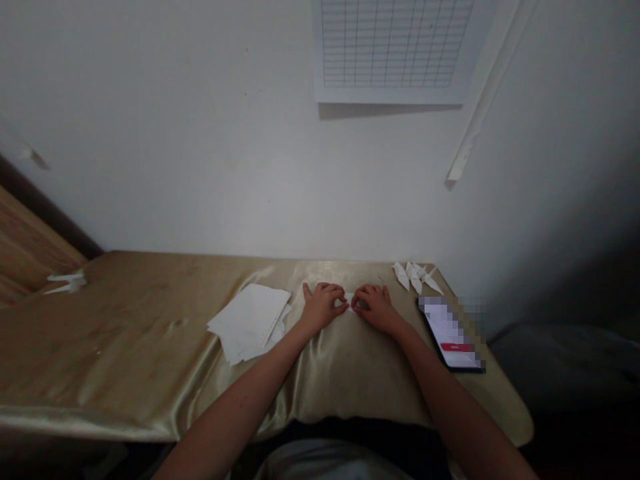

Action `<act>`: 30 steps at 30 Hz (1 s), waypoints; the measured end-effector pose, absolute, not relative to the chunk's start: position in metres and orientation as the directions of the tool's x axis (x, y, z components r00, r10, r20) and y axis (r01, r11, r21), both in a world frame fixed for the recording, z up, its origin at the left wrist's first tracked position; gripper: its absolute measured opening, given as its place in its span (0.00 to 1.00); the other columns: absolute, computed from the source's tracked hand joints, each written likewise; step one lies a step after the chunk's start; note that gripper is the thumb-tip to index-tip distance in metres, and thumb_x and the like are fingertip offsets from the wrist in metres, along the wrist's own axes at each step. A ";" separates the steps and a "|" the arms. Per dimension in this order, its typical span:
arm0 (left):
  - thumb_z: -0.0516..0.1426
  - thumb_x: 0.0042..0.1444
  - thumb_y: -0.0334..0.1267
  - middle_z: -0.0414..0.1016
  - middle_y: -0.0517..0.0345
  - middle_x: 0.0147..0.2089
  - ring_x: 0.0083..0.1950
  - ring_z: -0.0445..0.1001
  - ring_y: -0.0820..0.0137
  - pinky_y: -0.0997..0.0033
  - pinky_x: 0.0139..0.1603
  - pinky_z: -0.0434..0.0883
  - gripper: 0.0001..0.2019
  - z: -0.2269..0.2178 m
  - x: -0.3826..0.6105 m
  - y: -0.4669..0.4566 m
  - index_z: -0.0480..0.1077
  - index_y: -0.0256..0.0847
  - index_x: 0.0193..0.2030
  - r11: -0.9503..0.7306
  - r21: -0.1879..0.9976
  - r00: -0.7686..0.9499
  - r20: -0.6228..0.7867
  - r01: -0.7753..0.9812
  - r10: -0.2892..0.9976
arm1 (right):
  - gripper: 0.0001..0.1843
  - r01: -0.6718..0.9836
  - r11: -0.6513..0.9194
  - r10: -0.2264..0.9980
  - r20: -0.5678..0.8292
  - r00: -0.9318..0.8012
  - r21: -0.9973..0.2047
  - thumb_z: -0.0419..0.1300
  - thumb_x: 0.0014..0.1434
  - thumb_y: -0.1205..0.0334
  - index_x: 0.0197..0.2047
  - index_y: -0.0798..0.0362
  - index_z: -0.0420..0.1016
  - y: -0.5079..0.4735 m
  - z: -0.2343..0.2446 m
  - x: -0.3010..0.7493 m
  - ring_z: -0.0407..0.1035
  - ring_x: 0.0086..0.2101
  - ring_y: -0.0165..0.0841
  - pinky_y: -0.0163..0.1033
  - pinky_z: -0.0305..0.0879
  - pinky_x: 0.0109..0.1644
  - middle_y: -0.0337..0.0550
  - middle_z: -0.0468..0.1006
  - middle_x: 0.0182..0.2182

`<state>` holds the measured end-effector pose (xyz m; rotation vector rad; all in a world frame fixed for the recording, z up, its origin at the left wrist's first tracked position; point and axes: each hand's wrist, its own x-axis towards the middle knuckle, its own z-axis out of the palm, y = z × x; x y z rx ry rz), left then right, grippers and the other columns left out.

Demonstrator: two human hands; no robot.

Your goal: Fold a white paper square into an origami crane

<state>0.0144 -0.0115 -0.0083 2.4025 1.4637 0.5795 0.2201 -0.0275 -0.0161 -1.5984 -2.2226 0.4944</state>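
Both hands rest close together on a table covered with a shiny gold cloth point(125, 347). My left hand point(321, 305) and my right hand point(374, 307) have curled fingers, pinching a small white piece of paper point(349, 298) between them; most of it is hidden by the fingers. A stack of white paper sheets point(250, 321) lies just left of my left hand. Several folded white paper figures point(415, 276) lie at the table's back edge, beyond my right hand.
A phone point(453, 332) with a lit screen lies right of my right hand near the table's right edge. Another folded paper figure point(67, 281) sits at the far left. A white wall with a grid chart point(395, 47) rises behind the table.
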 end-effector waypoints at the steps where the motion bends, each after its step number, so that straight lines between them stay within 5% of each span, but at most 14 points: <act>1: 0.63 0.63 0.44 0.78 0.61 0.59 0.65 0.66 0.56 0.18 0.68 0.33 0.05 -0.009 0.014 -0.012 0.78 0.51 0.43 -0.453 0.425 0.411 0.194 0.784 0.891 | 0.09 0.827 0.302 0.951 0.082 -0.300 -0.474 0.59 0.65 0.59 0.45 0.44 0.79 -0.027 -0.017 0.220 0.60 0.61 0.44 0.70 0.31 0.71 0.42 0.73 0.55; 12: 0.63 0.61 0.48 0.77 0.59 0.60 0.66 0.65 0.53 0.18 0.68 0.33 0.09 -0.009 0.018 -0.014 0.76 0.50 0.44 -0.439 0.428 0.402 0.180 0.790 0.898 | 0.09 0.837 0.307 0.948 0.069 -0.311 -0.452 0.58 0.65 0.58 0.48 0.46 0.76 -0.027 -0.018 0.220 0.58 0.62 0.45 0.70 0.33 0.71 0.45 0.72 0.56; 30: 0.56 0.64 0.37 0.71 0.63 0.67 0.72 0.57 0.53 0.14 0.66 0.30 0.15 -0.006 0.011 -0.008 0.70 0.58 0.55 -0.409 0.466 0.443 0.039 0.785 0.895 | 0.12 0.788 0.346 0.926 0.052 -0.373 -0.509 0.60 0.60 0.63 0.48 0.47 0.75 -0.028 -0.013 0.231 0.60 0.62 0.43 0.66 0.37 0.72 0.45 0.72 0.56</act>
